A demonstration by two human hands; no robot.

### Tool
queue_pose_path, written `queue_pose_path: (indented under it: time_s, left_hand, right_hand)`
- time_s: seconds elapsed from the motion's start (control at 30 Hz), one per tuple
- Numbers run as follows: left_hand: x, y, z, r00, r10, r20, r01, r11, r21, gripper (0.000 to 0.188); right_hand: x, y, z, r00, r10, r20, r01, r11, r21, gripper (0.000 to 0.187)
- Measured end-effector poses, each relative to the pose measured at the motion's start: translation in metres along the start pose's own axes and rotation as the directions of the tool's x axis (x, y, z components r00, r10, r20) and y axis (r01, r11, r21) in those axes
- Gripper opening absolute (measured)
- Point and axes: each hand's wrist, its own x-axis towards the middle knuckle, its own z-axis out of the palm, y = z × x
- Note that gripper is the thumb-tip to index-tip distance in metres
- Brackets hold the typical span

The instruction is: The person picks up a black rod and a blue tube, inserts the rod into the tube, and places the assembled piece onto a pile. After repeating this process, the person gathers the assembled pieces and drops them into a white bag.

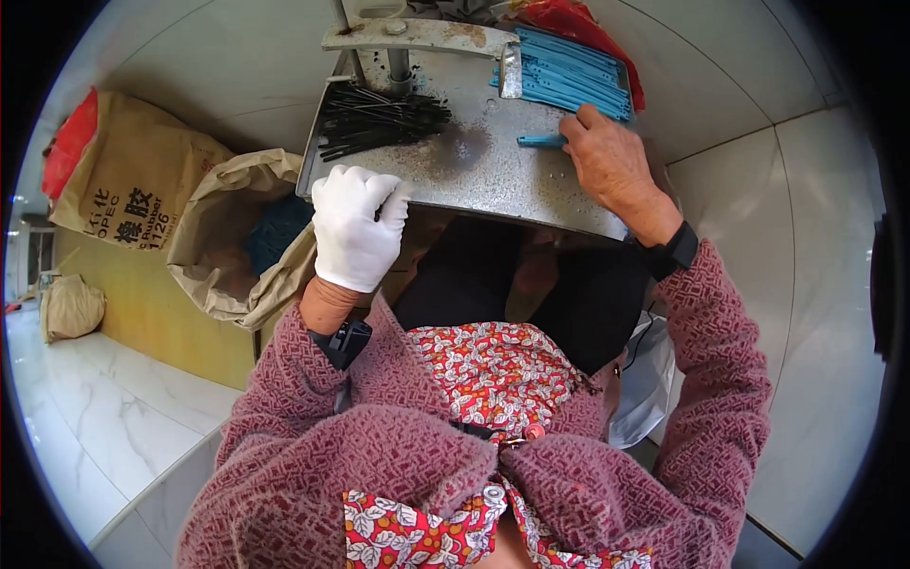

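Fingers [573, 128] of the right hand [616, 180] are closed in a pinch on one end of a blue strip [540, 141], so that grip is pretty much shut around it, and the free end pokes out to the left over the bare metal surface [531, 185]. That's a bare hand, no glove, with a black band [675, 248] at the wrist, and it's just on the near side of a big heap of blue strips [573, 78] in the far right corner. The left hand [358, 228] is in a white glove, fingers curled in and a small gap showing by the thumb, parked at the near left edge of the surface. Can't tell if that grip has anything tucked inside. Nearest stuff to it is a pile of black strips [374, 121], just beyond it on the far left, next to a metal post with a worn bar [427, 36] across the top. As for writing, the brown sack [142, 175] on the left has bold dark characters, letters and digits printed on it, some of them legible, running slanted along its near part. Right beside it, an open paper sack [213, 270] holds some dark blue stuff [280, 232].
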Motion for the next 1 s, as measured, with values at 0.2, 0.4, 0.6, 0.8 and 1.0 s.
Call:
queue_pose_path:
  time_s: [0.2,0.4,0.6,0.8,1.0]
  left_hand:
    - [0.002,-0.010,-0.016,0.994,-0.081,0.067,0.086,0.993,-0.076,0.014]
    - [0.015,-0.028,-0.036,0.986,-0.163,0.028,0.164,0.986,-0.031,0.014]
    - [0.036,-0.052,-0.044,0.988,-0.149,-0.038,0.152,0.985,0.078,0.013]
    - [0.062,-0.079,-0.037,1.000,-0.005,0.021,0.001,0.978,0.207,0.010]
    - [0.067,-0.087,-0.034,0.992,0.029,0.126,-0.068,0.947,0.315,0.010]
  right_hand:
    - [-0.004,-0.011,-0.009,0.998,-0.009,0.063,0.004,0.997,0.074,0.021]
    - [-0.010,-0.021,-0.023,0.999,0.006,-0.036,0.001,0.979,0.204,0.017]
    - [-0.015,-0.062,-0.062,0.995,-0.010,-0.101,0.052,0.906,0.421,0.013]
    - [-0.032,-0.100,-0.086,0.991,0.119,0.058,-0.124,0.674,0.729,0.019]
    - [-0.051,-0.127,-0.095,0.997,0.053,0.054,-0.072,0.451,0.890,0.019]
